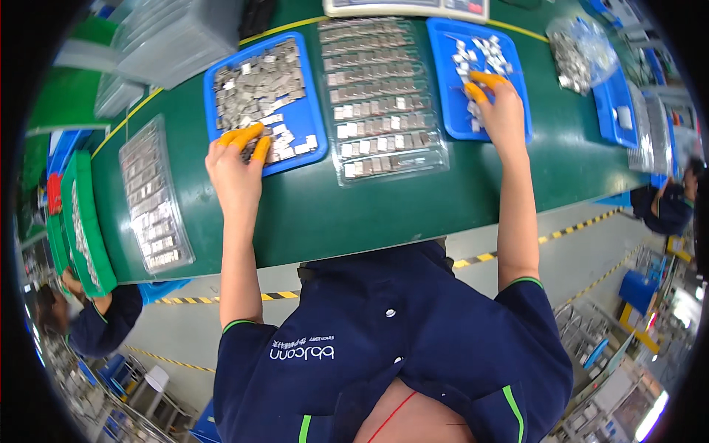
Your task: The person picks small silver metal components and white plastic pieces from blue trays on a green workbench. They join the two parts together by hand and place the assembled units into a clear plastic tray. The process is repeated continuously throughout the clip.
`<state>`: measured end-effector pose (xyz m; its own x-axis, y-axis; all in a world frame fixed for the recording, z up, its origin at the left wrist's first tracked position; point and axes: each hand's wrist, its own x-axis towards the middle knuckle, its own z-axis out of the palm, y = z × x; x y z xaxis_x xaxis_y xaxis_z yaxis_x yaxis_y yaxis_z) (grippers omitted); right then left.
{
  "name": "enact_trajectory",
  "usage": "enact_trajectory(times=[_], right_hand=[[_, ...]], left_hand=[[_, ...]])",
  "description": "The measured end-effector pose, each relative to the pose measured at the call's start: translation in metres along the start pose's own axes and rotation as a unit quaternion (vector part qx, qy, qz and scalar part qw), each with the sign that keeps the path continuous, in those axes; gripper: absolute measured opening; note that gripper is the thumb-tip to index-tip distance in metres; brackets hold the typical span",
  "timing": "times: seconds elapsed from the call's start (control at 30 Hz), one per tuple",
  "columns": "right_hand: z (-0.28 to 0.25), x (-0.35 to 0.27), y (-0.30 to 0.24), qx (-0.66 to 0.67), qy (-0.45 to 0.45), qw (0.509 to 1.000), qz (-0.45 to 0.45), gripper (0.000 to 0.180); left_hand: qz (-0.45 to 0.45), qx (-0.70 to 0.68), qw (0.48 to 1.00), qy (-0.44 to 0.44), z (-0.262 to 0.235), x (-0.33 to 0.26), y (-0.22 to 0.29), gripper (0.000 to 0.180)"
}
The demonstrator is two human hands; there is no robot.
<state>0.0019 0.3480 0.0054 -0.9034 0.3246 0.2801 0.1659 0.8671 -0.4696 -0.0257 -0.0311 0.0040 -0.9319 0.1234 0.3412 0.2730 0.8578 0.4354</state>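
My left hand (235, 164), with yellow finger covers, reaches over the near edge of a blue tray (316, 111). Its thumb and fingers are apart among small metal parts (258, 85), some showing white faces. My right hand (504, 114), also with yellow covers, hovers above another blue tray (453, 122). There the thumb and index tips sit slightly apart beside small white parts (491, 53); I see nothing clearly held between them. Between the trays lies a clear plastic blister tray (391, 176), its rows filled with small metal pieces, several white-faced ones in the near rows.
Another filled blister tray (156, 196) lies at left, beside a green bin (90, 221). Stacked clear trays (177, 40) stand at far left. A white device (406, 7) is at the back. Bagged parts (580, 55) and a blue bin (617, 111) sit right. Co-workers flank the table.
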Motion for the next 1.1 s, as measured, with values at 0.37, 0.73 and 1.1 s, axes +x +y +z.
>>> enact_trajectory(times=[0.37, 0.73, 1.1], right_hand=[[0.016, 0.004, 0.002, -0.025, -0.044, 0.999, 0.020, 0.033], [0.011, 0.003, 0.005, -0.024, 0.004, 1.000, -0.007, 0.019], [0.009, -0.009, 0.018, 0.029, 0.030, 0.999, 0.018, 0.026]], left_hand=[[0.048, 0.021, 0.998, -0.041, 0.006, 0.031, 0.000, 0.026], [0.123, 0.050, 0.990, -0.053, 0.013, 0.042, 0.003, 0.018], [0.073, 0.032, 0.996, -0.030, 0.019, 0.033, 0.003, 0.020]])
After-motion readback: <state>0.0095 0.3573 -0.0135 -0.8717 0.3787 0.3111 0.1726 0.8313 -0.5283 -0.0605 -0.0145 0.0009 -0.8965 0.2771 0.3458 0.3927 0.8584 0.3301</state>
